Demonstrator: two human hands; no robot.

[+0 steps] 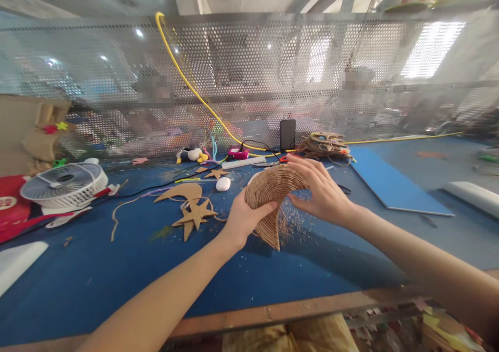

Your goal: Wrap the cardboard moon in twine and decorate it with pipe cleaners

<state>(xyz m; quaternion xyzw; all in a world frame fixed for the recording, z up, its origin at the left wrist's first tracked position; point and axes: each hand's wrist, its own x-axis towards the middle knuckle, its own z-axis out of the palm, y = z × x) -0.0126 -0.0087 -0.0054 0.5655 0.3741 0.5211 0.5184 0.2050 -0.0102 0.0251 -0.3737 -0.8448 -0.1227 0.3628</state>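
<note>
My left hand (244,217) grips a crescent moon shape (268,191) covered in rows of brown twine, its thumb across the front face. One point of the crescent hangs downward above the blue table. At its upper right end, my right hand (322,191) curves around the tip, fingers along the outer edge and thumb below. Where exactly these fingertips press is partly hidden. Left of my hands lie a bare cardboard crescent (183,191) and cardboard stars (196,214). A white rounded object (223,184) sits just behind them.
A white fan (64,183) stands at left. Behind are a pink box (238,153), a dark phone (287,134) and a stack of twine-wrapped pieces (325,146). A blue board (399,180) lies at right. Perforated metal (249,76) closes the back; a yellow cable (187,81) hangs before it.
</note>
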